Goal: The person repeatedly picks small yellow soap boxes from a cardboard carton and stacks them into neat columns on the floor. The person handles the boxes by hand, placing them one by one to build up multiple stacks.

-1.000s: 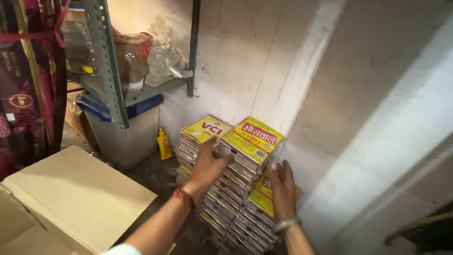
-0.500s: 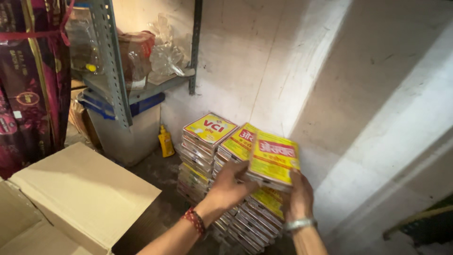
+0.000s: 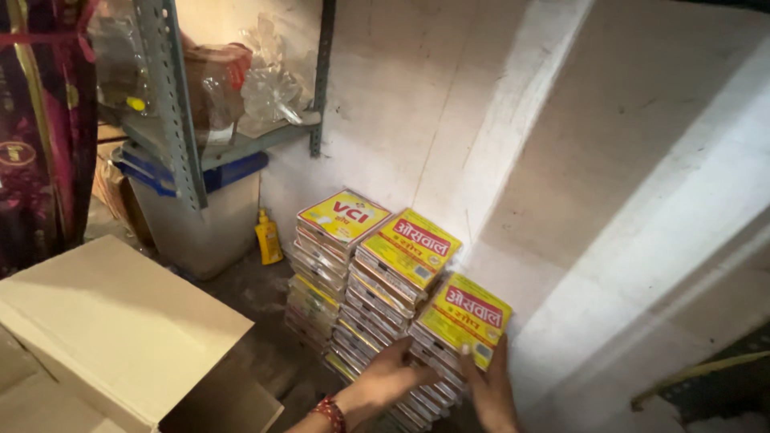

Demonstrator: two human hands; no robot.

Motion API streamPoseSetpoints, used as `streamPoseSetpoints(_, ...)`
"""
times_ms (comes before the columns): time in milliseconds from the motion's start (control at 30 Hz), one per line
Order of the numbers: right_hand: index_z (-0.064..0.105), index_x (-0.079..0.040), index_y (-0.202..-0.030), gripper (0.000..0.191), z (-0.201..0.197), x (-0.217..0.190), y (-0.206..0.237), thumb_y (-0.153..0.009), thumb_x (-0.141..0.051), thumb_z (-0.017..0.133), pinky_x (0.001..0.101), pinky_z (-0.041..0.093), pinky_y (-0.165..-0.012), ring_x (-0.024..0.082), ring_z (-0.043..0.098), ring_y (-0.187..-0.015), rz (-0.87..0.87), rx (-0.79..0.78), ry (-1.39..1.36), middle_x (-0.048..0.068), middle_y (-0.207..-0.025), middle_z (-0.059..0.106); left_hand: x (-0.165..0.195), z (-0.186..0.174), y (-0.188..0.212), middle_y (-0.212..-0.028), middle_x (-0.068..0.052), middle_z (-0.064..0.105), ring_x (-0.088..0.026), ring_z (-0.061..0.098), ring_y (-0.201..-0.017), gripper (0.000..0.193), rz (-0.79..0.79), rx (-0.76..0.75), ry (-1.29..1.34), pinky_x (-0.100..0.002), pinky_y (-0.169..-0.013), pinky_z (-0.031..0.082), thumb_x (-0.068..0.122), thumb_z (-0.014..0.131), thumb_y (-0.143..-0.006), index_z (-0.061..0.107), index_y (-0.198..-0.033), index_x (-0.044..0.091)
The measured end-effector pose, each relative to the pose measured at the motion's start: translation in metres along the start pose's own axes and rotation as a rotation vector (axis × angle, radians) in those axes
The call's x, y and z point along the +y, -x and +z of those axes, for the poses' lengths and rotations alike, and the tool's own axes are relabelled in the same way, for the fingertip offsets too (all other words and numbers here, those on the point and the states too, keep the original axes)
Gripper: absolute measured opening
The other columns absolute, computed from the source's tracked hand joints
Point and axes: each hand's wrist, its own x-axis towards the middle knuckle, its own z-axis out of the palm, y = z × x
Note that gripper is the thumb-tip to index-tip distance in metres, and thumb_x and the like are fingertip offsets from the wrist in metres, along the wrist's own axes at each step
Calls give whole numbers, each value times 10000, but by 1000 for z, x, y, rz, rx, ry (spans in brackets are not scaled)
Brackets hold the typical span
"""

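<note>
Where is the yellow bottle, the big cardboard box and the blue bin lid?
yellow bottle (image 3: pixel 268 238), head view, on its body.
cardboard box (image 3: pixel 112 317), head view, on its top flap.
blue bin lid (image 3: pixel 233 170), head view, on its front edge.

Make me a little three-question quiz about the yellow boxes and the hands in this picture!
1. True or false: the stacks of flat yellow boxes stand against the pale wall.
2. Which stack do both hands touch? A) the one nearest the small yellow bottle B) the middle one C) the one farthest from the bottle
3. Fill in: the left hand wears a red ____ at the wrist.

Key:
1. True.
2. C: the left hand and right hand press on the stack farthest from the bottle.
3. Bangle.
</note>
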Motion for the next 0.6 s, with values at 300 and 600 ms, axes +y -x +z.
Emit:
streamPoseSetpoints(300, -45, -118, -1621, 1148, 18, -26, 13, -802, -127, 759, 404, 477, -1065, 253, 532, -1311, 115, -93, -744, 143, -1479, 481, -22, 3, -1, -1700, -181, 140, -277, 98, -1591, 1170, 13, -21, -189, -345, -1265, 164, 364, 802, -708, 139, -1608, 20)
streamPoseSetpoints(600, 35, -113, -1623, 964, 13, -13, 7, -905, -247, 663, 390, 405, -1110, 225, 462, -1380, 95, -156, -848, 116, -1519, 467, 2, 6, 7, -1705, -169, 105, -266, 142, -1587, 1278, -47, -74, -19, -353, -1262, 202, 460, 747, -696, -50, -1614, 64)
